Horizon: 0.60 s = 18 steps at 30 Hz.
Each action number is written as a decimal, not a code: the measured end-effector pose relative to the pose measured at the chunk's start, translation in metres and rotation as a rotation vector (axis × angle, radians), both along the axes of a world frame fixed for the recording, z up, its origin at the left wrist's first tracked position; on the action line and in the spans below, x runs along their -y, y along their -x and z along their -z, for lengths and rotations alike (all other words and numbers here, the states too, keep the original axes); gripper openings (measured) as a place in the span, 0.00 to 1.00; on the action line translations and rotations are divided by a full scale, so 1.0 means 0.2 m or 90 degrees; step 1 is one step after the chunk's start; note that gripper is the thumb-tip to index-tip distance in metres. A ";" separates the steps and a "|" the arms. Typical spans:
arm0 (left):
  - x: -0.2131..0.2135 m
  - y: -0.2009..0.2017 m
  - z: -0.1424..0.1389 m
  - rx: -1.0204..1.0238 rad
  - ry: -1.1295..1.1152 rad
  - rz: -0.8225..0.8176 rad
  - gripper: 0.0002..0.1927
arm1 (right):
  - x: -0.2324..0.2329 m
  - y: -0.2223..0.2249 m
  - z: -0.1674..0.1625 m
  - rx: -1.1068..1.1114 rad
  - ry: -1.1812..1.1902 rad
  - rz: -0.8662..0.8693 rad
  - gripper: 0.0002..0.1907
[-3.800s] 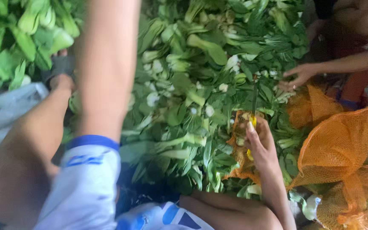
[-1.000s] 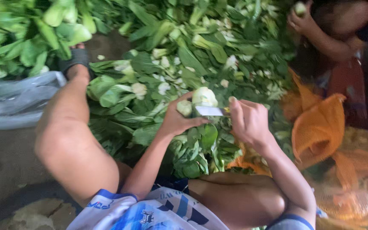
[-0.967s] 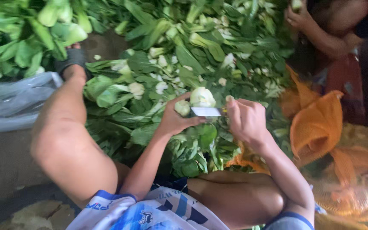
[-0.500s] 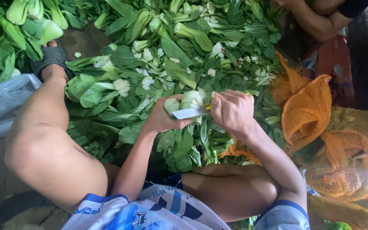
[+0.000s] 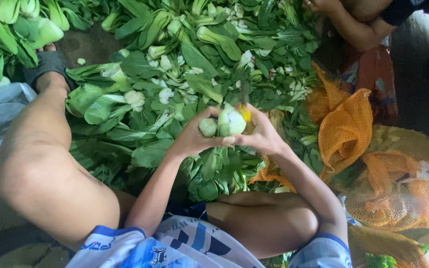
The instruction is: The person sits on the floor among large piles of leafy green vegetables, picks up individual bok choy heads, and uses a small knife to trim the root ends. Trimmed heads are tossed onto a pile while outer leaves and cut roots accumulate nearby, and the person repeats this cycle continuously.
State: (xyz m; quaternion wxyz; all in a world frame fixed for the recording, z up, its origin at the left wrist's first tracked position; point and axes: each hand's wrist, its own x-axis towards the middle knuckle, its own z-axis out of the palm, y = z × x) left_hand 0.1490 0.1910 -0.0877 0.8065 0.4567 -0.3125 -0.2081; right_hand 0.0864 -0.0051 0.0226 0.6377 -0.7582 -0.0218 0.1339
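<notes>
My left hand (image 5: 193, 138) holds a bunch of bok choy (image 5: 223, 124) by its pale stem ends, leaves hanging down toward my lap. My right hand (image 5: 261, 134) grips a small knife with a yellow handle (image 5: 245, 110), blade pointing up, pressed against the white base of the same bunch. Both hands meet above a large heap of loose bok choy (image 5: 184, 64) spread on the ground in front of me.
My bare knees frame the pile, left foot in a dark sandal (image 5: 45, 62). Orange mesh sacks (image 5: 353, 129) lie at the right, one filled. A clear plastic bag (image 5: 1, 114) is at the left. Another person's arm (image 5: 353, 25) reaches in at top right.
The knife has turned from lying flat across the stem to pointing upward. My hands have stayed together on the bunch, and the view has shifted slightly.
</notes>
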 end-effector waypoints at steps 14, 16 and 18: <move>-0.12 -0.05 -0.07 0.139 -0.316 -0.257 0.27 | -0.06 0.01 -0.14 0.170 0.588 -0.033 0.36; -0.10 -0.04 -0.06 0.149 -0.279 -0.240 0.28 | -0.10 0.00 -0.13 0.204 0.622 -0.084 0.34; -0.08 -0.02 -0.04 0.078 -0.202 -0.185 0.28 | -0.13 0.00 -0.12 0.212 0.646 -0.112 0.33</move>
